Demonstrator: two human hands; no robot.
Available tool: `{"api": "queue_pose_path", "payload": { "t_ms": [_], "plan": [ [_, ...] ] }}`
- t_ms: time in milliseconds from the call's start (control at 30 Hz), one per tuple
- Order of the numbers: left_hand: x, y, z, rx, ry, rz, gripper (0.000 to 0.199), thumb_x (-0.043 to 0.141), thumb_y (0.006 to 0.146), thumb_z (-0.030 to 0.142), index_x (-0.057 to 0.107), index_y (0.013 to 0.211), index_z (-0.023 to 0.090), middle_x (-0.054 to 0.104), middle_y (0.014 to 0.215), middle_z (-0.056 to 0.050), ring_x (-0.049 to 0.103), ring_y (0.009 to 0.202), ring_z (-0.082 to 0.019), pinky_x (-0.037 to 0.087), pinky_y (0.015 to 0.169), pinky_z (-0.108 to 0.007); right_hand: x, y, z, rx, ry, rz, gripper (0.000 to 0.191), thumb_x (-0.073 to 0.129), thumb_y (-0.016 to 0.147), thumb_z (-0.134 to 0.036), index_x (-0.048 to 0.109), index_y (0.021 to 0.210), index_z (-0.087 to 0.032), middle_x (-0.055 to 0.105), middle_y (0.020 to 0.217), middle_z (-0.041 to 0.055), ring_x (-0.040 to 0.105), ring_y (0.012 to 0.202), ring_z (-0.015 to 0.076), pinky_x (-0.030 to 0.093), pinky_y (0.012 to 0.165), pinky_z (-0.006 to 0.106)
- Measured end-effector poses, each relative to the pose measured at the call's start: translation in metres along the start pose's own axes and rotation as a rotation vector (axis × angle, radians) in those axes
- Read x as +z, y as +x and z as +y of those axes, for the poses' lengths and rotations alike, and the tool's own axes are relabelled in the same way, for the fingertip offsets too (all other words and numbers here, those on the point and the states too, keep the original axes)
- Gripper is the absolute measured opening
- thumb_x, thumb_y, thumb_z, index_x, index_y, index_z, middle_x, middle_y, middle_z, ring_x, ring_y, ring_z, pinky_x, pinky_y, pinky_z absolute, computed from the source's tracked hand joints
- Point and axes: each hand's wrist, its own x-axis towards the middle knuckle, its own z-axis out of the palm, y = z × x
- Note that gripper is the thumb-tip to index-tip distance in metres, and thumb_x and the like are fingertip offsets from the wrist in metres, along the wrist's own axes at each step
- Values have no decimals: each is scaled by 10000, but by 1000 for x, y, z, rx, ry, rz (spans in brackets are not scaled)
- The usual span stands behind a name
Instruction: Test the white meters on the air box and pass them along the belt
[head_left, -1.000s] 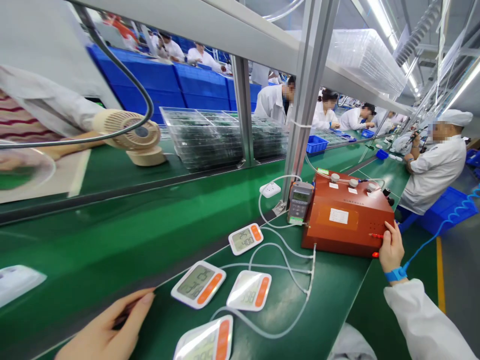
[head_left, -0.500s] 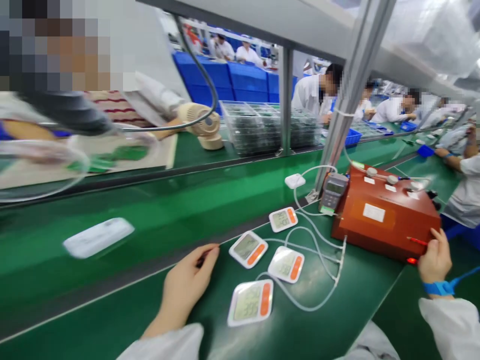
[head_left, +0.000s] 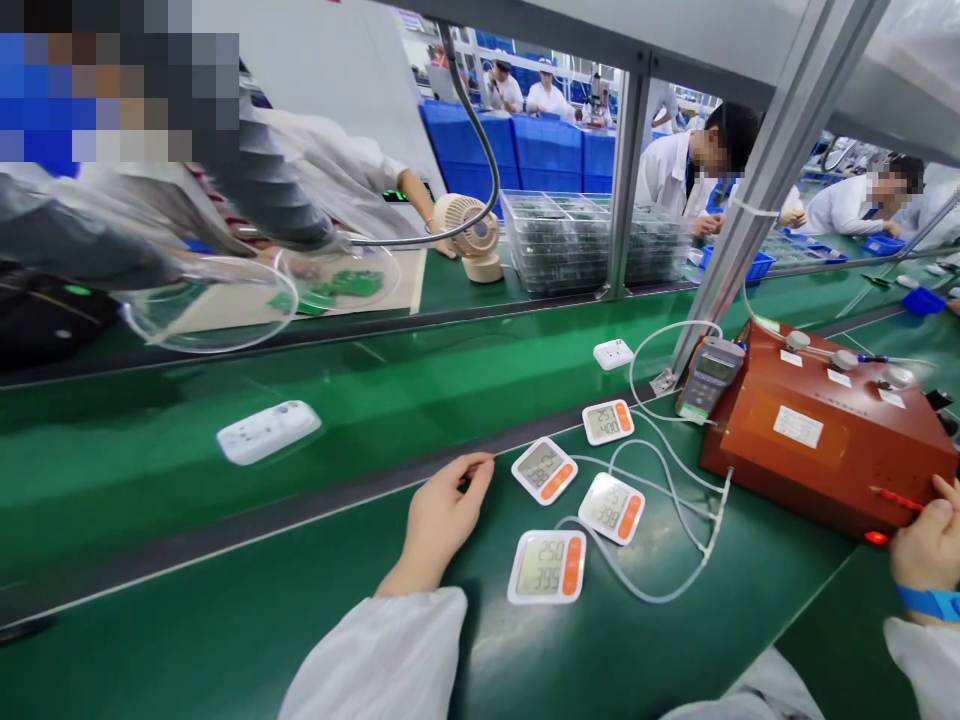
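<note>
My left hand (head_left: 444,515) rests on the green bench, thumb and fingertips together, with nothing visible in them. Right of it lie several white thermometer-like displays with orange strips, among them a front one (head_left: 547,567), a tilted one (head_left: 544,470) and a back one (head_left: 608,422). My right hand (head_left: 928,540), partly cut off by the view's edge and wearing a blue wristband, is at the brown-red box's (head_left: 832,430) lower right corner, fingers curled on a thin red pen (head_left: 896,498). A red light glows beside it.
Clear tubing (head_left: 660,598) loops beside the displays. A grey handheld meter (head_left: 709,378) leans at the box. White devices (head_left: 268,432) lie on the green belt (head_left: 375,400). Beyond are a metal post (head_left: 780,170), a beige fan (head_left: 471,235), clear trays (head_left: 562,240) and people working.
The camera view has swung left, so the bench and both hands appear further right. My left hand stays beside the displays, and my right hand stays at the box corner.
</note>
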Motion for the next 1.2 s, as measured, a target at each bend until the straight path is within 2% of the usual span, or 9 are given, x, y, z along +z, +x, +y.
{"api": "queue_pose_path", "payload": {
  "t_ms": [233, 333, 467, 633, 767, 867, 1000, 1100, 1200],
  "plan": [
    [-1, -3, 5, -13, -5, 9, 438, 482, 789, 537, 724, 917, 195, 758, 920, -62, 676, 800, -224, 523, 771, -305, 3, 3, 5, -79, 41, 72, 445, 445, 954, -343, 663, 1271, -119, 612, 1315, 169, 577, 1222, 338, 450, 1062, 476],
    [-3, -8, 7, -43, -19, 13, 434, 465, 787, 547, 706, 835, 189, 741, 826, -56, 662, 748, -220, 515, 725, -303, 4, 3, 4, -92, 64, 86, 424, 465, 954, -331, 678, 1251, -116, 619, 1308, 164, 592, 1204, 342, 476, 1040, 481],
    [-8, -26, 14, -13, -29, -125, 462, 424, 853, 571, 665, 749, 190, 690, 722, -41, 628, 678, -203, 492, 670, -303, 7, 2, 5, -87, 53, 119, 405, 483, 925, -271, 687, 1247, -135, 618, 1314, 153, 587, 1208, 360, 479, 1034, 504],
    [-2, -73, 25, 197, 73, -223, 486, 606, 805, 568, 655, 1133, 213, 696, 1052, -88, 629, 981, -283, 487, 902, -437, 9, 2, 6, -97, 16, 128, 423, 472, 910, -250, 678, 1271, -169, 624, 1309, 138, 588, 1205, 364, 482, 1031, 511],
    [8, -115, 35, 171, 28, -245, 638, 733, 733, 504, 566, 1282, 224, 653, 1159, -128, 592, 1088, -340, 428, 1000, -538, 10, 1, 5, -91, -1, 125, 434, 465, 898, -230, 679, 1268, -158, 619, 1315, 144, 586, 1207, 365, 481, 1033, 505],
    [13, -129, 47, 48, -188, -356, 682, 784, 682, 337, 542, 1313, 246, 655, 1128, -107, 611, 1057, -316, 464, 969, -477, 13, -1, 6, -61, 0, 134, 431, 472, 891, -229, 687, 1257, -154, 622, 1312, 139, 591, 1202, 364, 477, 1038, 494],
    [19, -118, 65, -182, -654, -433, 604, 826, 604, 229, 623, 1172, 223, 666, 904, -34, 653, 824, -224, 522, 782, -327, 20, 2, 18, -16, 26, 149, 441, 505, 845, -239, 703, 1231, -160, 635, 1289, 147, 594, 1182, 396, 465, 1028, 543],
    [21, -99, 71, -418, -1076, -239, 517, 870, 574, 267, 653, 1035, 181, 670, 829, -24, 636, 719, -177, 517, 658, -256, 19, 11, 23, -14, 27, 113, 418, 531, 826, -271, 729, 1177, -159, 657, 1234, 187, 605, 1147, 432, 466, 987, 598],
    [16, -81, 69, -628, -1437, -55, 385, 818, 659, 272, 666, 992, 154, 650, 760, -21, 593, 614, -129, 495, 554, -212, 12, 12, -3, -134, 42, 143, 394, 628, 817, -339, 725, 1146, -146, 667, 1185, 220, 596, 1149, 441, 434, 998, 625]
  ]
}}
